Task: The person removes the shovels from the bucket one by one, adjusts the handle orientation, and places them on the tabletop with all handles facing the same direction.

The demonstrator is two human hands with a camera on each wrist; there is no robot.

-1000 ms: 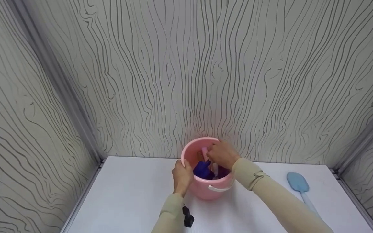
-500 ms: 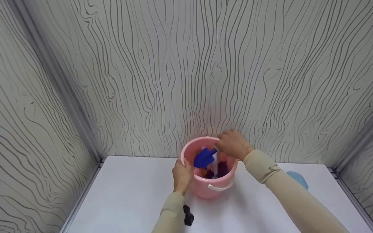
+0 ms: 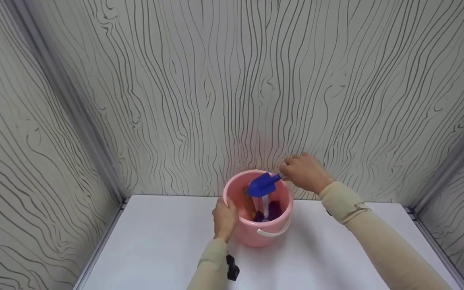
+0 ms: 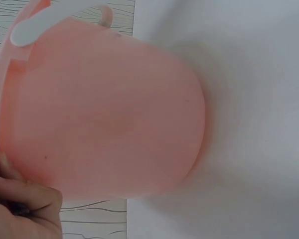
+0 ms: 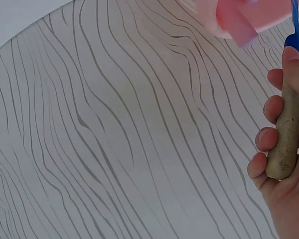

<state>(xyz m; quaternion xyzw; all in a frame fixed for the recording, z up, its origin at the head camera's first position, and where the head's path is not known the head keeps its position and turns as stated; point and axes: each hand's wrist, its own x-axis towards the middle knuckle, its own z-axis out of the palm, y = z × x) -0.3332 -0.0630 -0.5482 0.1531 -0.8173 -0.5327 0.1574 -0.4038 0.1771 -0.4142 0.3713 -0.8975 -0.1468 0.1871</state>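
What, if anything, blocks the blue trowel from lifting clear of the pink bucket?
Nothing visible does. The right hand holds the trowel with its blade at the bucket rim, above the other tools inside; the left hand grips the near rim.

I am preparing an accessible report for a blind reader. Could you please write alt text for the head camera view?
A person's right hand lifts a small blue trowel above a pink bucket, while the left hand grips the bucket's near rim. The bucket has a white handle, holds more toys, and stands on a white table against a wall with a wavy line pattern.
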